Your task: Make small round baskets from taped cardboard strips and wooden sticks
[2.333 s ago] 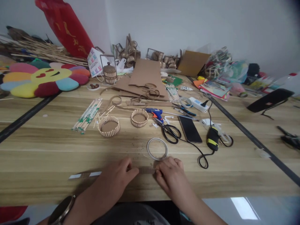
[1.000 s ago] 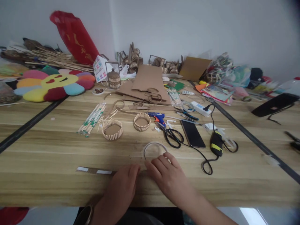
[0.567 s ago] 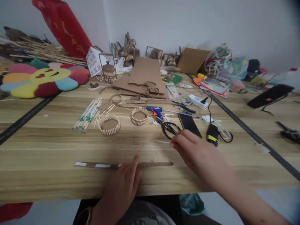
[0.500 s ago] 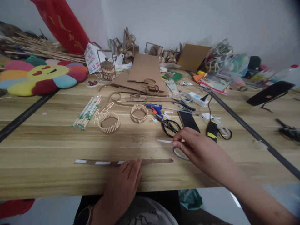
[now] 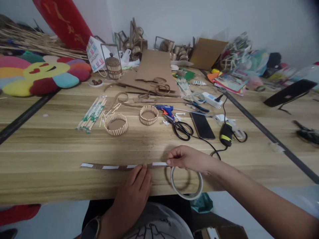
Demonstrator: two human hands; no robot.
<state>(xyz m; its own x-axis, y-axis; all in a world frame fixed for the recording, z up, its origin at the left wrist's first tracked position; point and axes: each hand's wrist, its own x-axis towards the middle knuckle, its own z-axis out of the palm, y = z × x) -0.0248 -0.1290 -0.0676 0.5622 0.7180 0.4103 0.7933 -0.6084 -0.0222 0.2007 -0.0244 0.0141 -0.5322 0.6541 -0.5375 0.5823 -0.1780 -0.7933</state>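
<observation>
A narrow brown cardboard strip (image 5: 97, 166) lies along the near part of the table, with several white tape pieces (image 5: 111, 167) spaced on it. My left hand (image 5: 136, 187) rests flat with its fingertips on the middle of the strip, holding nothing. At the strip's right end my right hand (image 5: 188, 159) pinches white tape between thumb and fingers. A stretch of that tape (image 5: 159, 164) lies on the strip to the left of the fingertips. The tape roll (image 5: 185, 197) hangs below my right hand, near the table edge. My fingers hide the strip's right tip.
Beyond the hands are two round stick-walled baskets (image 5: 116, 125), black-handled scissors (image 5: 183, 129), a blue glue gun (image 5: 165, 110) and a phone (image 5: 202, 125). Bagged sticks (image 5: 92, 114) lie left. Cardboard sheets (image 5: 154, 68) are at the back. A cable (image 5: 211, 146) runs at right.
My right hand has moved left and nearer, bringing the tape down onto the strip's right part. The roll now hangs beneath it. My left hand stays on the strip.
</observation>
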